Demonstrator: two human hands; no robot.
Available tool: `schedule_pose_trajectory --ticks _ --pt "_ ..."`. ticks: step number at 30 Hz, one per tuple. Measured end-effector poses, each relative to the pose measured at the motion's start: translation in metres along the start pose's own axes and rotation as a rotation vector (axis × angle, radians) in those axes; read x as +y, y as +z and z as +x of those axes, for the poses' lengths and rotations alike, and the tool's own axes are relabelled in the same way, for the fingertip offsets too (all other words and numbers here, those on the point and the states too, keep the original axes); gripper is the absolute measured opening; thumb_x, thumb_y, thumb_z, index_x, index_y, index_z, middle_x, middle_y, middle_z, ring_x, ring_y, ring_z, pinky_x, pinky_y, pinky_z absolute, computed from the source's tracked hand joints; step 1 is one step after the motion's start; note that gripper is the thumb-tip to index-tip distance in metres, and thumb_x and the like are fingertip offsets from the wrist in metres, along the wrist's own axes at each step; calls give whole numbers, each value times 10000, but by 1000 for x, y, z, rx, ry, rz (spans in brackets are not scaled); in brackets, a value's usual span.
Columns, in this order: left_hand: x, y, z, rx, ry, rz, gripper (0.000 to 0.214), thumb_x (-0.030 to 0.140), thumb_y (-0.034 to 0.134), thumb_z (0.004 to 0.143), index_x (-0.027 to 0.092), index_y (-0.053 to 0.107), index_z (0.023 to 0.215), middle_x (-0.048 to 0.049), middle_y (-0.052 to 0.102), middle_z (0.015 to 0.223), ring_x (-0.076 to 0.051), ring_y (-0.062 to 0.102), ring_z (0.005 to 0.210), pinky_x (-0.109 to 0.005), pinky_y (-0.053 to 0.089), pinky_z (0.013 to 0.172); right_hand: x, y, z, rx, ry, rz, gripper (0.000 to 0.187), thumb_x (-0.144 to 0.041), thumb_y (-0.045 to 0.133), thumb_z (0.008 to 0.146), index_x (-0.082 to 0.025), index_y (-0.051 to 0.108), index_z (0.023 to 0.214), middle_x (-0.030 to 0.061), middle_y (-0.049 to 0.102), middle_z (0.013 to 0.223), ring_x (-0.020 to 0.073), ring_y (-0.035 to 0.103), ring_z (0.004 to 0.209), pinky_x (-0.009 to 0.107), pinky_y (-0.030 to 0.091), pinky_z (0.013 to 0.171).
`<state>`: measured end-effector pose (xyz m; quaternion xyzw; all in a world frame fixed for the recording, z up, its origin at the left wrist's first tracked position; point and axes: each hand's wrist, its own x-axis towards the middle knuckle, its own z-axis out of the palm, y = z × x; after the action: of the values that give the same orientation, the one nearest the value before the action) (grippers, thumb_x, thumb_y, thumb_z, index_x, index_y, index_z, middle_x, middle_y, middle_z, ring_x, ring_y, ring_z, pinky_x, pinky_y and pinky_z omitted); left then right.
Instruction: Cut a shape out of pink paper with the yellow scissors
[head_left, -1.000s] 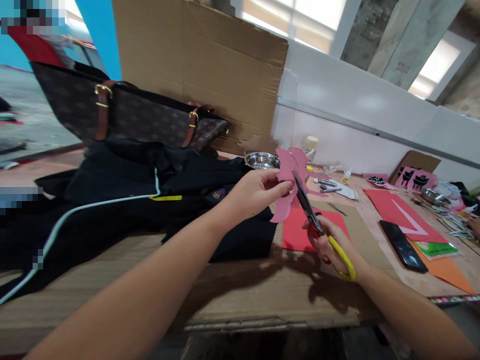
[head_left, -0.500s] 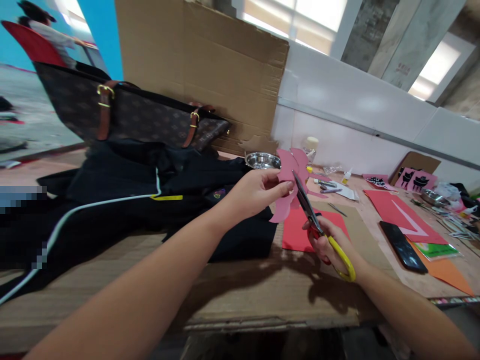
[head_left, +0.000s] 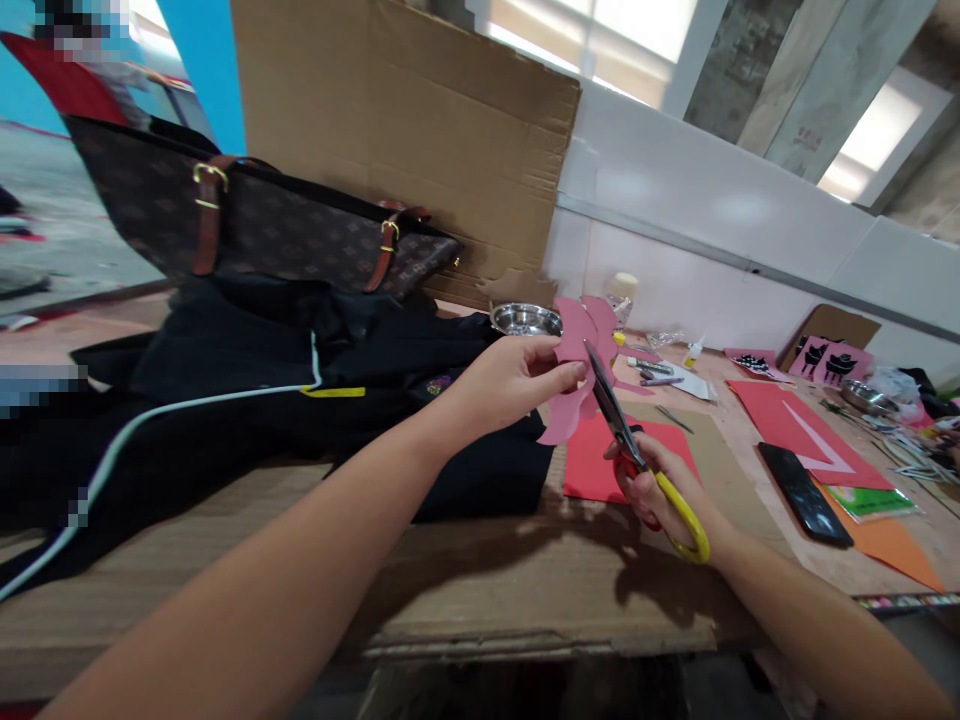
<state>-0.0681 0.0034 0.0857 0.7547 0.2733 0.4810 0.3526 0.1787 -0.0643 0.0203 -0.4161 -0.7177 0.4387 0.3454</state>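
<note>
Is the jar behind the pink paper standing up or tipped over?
Standing up: the jar has its pale lid on top.

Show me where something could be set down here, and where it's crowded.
Bare cardboard runs along the near side, before the black cloth and the red sheet below the scissors. A narrower patch lies between that sheet and the phone. Crowded: the left, under cloth, and the far right, around the steel bowl.
</note>
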Motion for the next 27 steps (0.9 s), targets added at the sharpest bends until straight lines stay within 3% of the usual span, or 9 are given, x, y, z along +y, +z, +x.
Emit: schedule_pose_trajectory --ticks 10,27 --pt "-1 -1 0 -30 0 -34 283 422 640 860 149 685 800 11 650 734 -116 576 680 -228 453 653 9 -2 2 2 -2 17 480 -628 562 929 -209 553 1165 -39 450 765 83 337 540 215 310 468" --pt "-2 -1 0 31 12 54 355 494 582 891 162 648 781 -16 663 724 -141 595 673 -260 465 647 8 -1 2 -11 -57 -7 542 -685 518 937 -204 544 1183 -50 430 739 74 334 516 204 304 444"
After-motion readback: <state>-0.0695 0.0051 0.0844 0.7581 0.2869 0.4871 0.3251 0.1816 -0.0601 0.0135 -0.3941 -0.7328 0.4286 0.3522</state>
